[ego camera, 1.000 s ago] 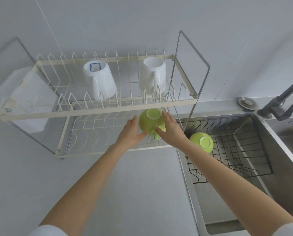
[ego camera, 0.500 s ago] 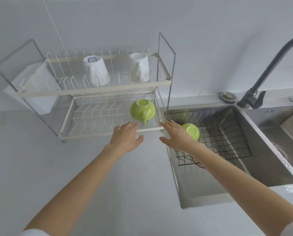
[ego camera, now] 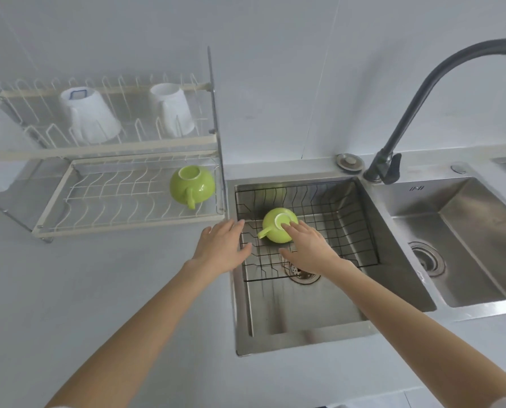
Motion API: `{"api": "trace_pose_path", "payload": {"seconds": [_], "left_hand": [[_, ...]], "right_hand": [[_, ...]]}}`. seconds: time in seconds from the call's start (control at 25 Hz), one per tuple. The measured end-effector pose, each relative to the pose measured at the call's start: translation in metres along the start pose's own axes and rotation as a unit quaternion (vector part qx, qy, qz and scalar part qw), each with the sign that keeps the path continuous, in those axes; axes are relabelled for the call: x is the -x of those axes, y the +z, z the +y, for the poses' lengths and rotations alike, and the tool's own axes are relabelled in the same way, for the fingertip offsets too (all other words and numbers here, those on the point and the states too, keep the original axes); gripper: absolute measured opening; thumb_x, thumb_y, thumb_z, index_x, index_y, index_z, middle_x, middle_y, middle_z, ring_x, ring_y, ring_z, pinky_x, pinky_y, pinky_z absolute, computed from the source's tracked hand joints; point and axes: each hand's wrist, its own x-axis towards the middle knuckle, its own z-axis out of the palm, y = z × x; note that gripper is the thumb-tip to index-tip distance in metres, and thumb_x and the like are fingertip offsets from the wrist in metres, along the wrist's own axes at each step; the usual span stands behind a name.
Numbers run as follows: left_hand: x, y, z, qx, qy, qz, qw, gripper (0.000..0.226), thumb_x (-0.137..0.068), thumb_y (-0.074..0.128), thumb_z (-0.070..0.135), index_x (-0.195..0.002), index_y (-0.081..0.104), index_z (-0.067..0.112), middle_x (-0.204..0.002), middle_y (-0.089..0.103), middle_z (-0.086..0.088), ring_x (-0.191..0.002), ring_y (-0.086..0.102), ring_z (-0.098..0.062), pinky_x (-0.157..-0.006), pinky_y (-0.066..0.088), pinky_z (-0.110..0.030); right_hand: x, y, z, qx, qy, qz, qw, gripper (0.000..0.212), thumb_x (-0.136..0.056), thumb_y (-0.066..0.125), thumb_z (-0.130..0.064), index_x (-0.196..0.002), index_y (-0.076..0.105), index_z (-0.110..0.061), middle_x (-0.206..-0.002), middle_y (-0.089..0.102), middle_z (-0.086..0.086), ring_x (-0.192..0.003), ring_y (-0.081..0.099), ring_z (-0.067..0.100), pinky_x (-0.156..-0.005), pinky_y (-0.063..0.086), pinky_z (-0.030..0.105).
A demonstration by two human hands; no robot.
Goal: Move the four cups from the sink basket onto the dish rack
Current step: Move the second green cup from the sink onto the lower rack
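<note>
One green cup (ego camera: 276, 226) lies upside down in the black wire sink basket (ego camera: 343, 231), handle pointing left. My right hand (ego camera: 309, 248) is open over the basket, fingertips touching that cup's right side. My left hand (ego camera: 223, 247) hovers open at the basket's left edge, holding nothing. Another green cup (ego camera: 192, 185) sits upside down on the right end of the dish rack's lower shelf (ego camera: 104, 212). Two white cups (ego camera: 88, 116) (ego camera: 173, 108) stand upside down on the upper shelf.
The basket sits in the left steel sink bowl (ego camera: 290, 313), above its drain. A dark curved faucet (ego camera: 422, 83) rises behind, and a second bowl (ego camera: 466, 237) lies to the right. Grey counter (ego camera: 98, 290) stretches in front of the rack.
Both hands let go of the green cup on the lower shelf and moved right and down to the sink basket. My right hand now touches the remaining green cup.
</note>
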Motion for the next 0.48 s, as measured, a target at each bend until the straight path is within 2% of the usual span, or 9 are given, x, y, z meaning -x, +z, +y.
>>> {"api": "trace_pose_path", "payload": {"seconds": [0.48], "left_hand": [[-0.059,0.024,0.078,-0.004,-0.045,-0.029,0.999,0.065,-0.092,0.037,0.045,-0.146,0.015,0.017,-0.157,0.018,-0.008,-0.144,0.018,-0.025,-0.116,0.02,-0.041]], "right_hand": [[-0.027,-0.008,0.1,-0.004,-0.02,-0.022,1.0,0.064,-0.091,0.047,-0.035,-0.146,0.022,-0.014,-0.154,0.026,0.008,-0.145,0.014,0.028,-0.12,0.015,0.042]]}}
